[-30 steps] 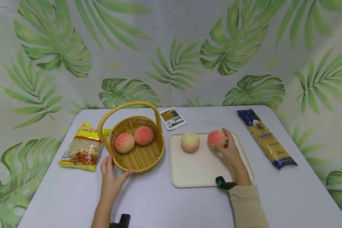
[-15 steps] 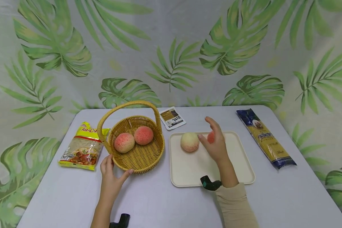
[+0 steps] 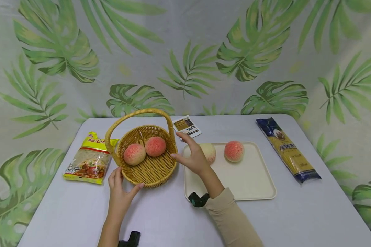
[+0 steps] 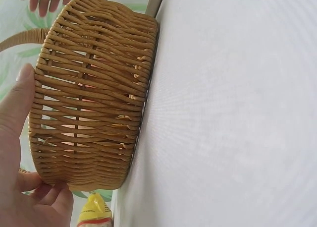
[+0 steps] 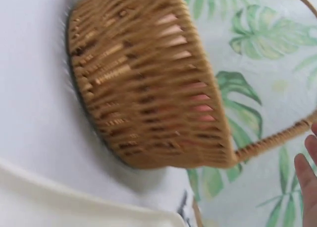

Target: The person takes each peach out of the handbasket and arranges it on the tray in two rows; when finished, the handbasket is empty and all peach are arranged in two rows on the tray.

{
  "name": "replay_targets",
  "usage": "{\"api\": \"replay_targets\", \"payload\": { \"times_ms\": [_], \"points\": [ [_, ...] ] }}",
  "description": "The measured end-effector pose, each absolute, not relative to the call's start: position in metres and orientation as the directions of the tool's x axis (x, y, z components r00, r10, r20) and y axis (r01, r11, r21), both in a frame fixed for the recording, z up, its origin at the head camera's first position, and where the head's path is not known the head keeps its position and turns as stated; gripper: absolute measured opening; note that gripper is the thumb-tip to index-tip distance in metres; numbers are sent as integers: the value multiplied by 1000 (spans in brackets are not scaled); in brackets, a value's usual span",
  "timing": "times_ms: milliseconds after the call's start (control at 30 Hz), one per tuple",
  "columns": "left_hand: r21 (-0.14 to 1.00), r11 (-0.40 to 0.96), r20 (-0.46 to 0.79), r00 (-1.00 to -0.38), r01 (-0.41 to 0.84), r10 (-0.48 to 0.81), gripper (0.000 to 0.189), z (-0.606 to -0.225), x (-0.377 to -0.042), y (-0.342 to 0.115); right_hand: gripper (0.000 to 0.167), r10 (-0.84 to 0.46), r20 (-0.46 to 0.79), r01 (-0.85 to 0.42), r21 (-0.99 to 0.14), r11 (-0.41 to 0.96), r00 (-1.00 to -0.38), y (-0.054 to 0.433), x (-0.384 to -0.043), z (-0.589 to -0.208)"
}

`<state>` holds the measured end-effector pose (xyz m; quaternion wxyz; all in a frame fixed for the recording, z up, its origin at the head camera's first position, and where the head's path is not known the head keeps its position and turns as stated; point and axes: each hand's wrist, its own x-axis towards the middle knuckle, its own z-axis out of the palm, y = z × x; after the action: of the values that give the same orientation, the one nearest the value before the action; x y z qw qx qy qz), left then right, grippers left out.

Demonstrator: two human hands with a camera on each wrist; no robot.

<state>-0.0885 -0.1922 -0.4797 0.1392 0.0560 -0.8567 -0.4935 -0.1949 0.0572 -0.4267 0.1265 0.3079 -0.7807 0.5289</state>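
A wicker basket (image 3: 153, 171) with a tall arched handle stands on the table. Two peaches, one pink and yellow (image 3: 134, 154) and one pinker (image 3: 155, 146), lie inside it. My left hand (image 3: 120, 192) holds the basket's near-left rim; in the left wrist view the thumb (image 4: 22, 83) touches the rim while the fingers bend against its side. My right hand (image 3: 194, 157), fingers spread and holding nothing, hovers beside the basket's right edge. It partly hides a pale peach (image 3: 209, 151) on the cream tray (image 3: 228, 185). A red peach (image 3: 234, 151) also sits on that tray.
Left of the basket lies a yellow-topped food bag (image 3: 89, 159). Behind the basket and tray is a small white packet (image 3: 187, 126). A blue-ended pack of noodles (image 3: 287, 149) lies slanted at the right. A leaf-patterned cloth (image 3: 185, 68) hangs behind the table.
My right hand has let go of the red peach, leaving it on the tray, and moved left across to the basket's right side. My left hand stays on the basket.
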Motion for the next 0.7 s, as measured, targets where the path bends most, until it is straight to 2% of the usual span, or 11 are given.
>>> {"api": "replay_targets", "payload": {
  "times_ms": [200, 467, 700],
  "points": [
    [858, 512, 193, -953, 49, -233, 94, -480, -88, -192, 73, -412, 428, -567, -761, 315, -804, 33, -199, -435],
    [856, 515, 193, -953, 48, -232, 93, -479, -88, -193, 77, -479, 409, -583, -756, 298, -777, 13, -207, -441],
    [852, 521, 198, -954, 52, -227, 93, -479, -88, -192, 79, -491, 320, -522, -774, 358, -811, 4, -213, -442]
  ]
}}
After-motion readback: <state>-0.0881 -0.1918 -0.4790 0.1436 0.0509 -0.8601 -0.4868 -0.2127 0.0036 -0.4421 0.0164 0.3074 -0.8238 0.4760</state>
